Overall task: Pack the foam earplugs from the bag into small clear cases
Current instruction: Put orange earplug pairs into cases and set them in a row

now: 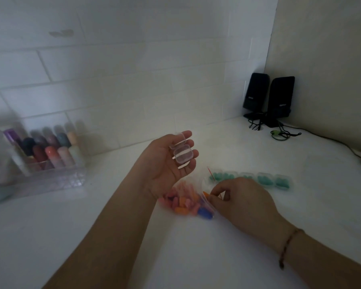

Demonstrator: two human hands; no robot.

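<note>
White desk (92, 236); case (182, 154) in left hand (165, 163)

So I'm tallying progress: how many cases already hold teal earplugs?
About 5, though blur makes the count uncertain: the filled cases sit in a row on the counter beyond the right hand, which may hide part of it.

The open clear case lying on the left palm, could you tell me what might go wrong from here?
1. The open clear case lies loose on the flat fingers of the left hand, so a tilt could drop it.
2. The right hand pinches an orange earplug at the mouth of the bag; pulling may drag the bag or spill others onto the counter.
</note>
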